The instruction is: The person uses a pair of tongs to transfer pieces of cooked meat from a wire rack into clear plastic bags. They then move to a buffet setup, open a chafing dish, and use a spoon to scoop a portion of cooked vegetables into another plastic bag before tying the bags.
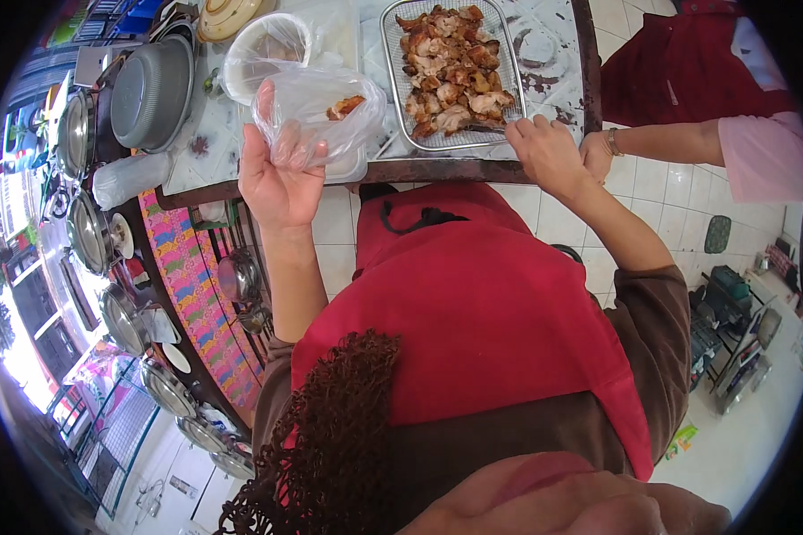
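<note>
My left hand (284, 174) holds up a clear plastic bag (328, 134), fingers partly inside or behind the film. A browned piece of meat (345, 108) lies in the bag. With my right hand (542, 144) I grip the handle end of metal tongs (485, 126) at the near right corner of a wire mesh tray (389, 63); whether they are tongs or another utensil is hard to tell. Chopped roasted meat (452, 67) is heaped in that tray.
Behind the bag stands a white tub (237, 50) lined with plastic. A grey basin (150, 93) and a rolled plastic bundle (130, 179) are at the left of the table (207, 164). A co-worker's hand (597, 155) rests at the table's right edge. Lidded metal pans line the left side.
</note>
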`<state>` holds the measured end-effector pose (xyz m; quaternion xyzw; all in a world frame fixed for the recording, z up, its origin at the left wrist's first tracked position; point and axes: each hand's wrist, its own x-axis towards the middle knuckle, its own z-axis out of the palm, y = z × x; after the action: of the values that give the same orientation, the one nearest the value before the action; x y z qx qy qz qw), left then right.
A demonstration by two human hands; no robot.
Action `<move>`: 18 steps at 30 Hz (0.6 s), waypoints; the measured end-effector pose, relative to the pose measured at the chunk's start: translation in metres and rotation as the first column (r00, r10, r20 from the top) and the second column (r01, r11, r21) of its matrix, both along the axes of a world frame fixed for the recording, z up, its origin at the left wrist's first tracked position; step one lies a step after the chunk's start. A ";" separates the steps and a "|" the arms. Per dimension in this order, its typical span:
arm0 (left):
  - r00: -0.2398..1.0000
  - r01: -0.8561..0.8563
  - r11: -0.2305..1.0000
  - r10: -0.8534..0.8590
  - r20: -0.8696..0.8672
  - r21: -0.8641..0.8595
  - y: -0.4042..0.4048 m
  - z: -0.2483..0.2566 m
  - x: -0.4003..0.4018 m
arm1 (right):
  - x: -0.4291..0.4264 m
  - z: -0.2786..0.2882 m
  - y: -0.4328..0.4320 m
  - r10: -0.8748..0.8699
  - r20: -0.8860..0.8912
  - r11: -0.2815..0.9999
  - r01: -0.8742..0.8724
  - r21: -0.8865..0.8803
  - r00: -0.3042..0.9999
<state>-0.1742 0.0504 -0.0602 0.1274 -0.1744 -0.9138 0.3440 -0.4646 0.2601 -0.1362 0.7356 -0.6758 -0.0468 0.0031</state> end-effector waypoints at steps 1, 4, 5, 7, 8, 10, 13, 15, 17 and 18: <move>1.000 0.005 1.000 -0.005 -0.006 0.003 0.000 -0.001 -0.001 | -0.005 -0.003 -0.003 -0.101 0.110 0.994 0.095 0.059 0.989; 1.000 0.016 1.000 -0.016 -0.011 -0.008 -0.001 -0.001 -0.001 | -0.012 0.003 -0.005 -0.258 0.261 0.964 0.231 0.132 0.930; 1.000 0.014 1.000 -0.014 -0.010 -0.009 -0.001 -0.002 -0.001 | -0.012 0.008 -0.006 -0.311 0.308 0.950 0.281 0.139 0.899; 1.000 -0.013 1.000 0.013 0.007 -0.001 -0.001 -0.003 0.001 | -0.008 0.016 -0.003 -0.267 0.257 0.963 0.244 0.118 0.929; 1.000 -0.013 1.000 0.013 0.008 0.001 -0.001 -0.003 0.002 | -0.004 0.020 -0.001 -0.221 0.204 0.974 0.205 0.097 0.954; 0.998 -0.047 0.999 0.047 0.044 0.012 -0.002 -0.004 0.003 | 0.005 0.027 0.003 -0.243 0.194 0.969 0.228 0.099 0.950; 0.999 -0.038 0.999 0.038 0.010 0.011 -0.003 -0.008 0.005 | 0.010 0.029 -0.002 -0.276 0.195 0.961 0.265 0.081 0.941; 0.998 -0.047 0.999 0.047 0.032 0.018 -0.005 -0.008 0.005 | 0.013 0.030 -0.009 -0.287 0.207 0.958 0.281 0.060 0.935; 0.997 -0.055 0.998 0.054 0.056 0.023 -0.006 -0.009 0.005 | 0.013 0.031 -0.020 -0.166 0.043 0.974 0.170 -0.151 0.985; 0.998 -0.041 0.999 0.040 0.042 0.029 -0.007 -0.010 0.005 | 0.015 0.030 -0.025 -0.168 0.045 0.973 0.173 -0.151 0.985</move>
<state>-0.1692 0.0436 -0.0703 0.1548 -0.1651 -0.9064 0.3567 -0.4498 0.2347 -0.1063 0.6731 -0.7380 0.0171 0.0452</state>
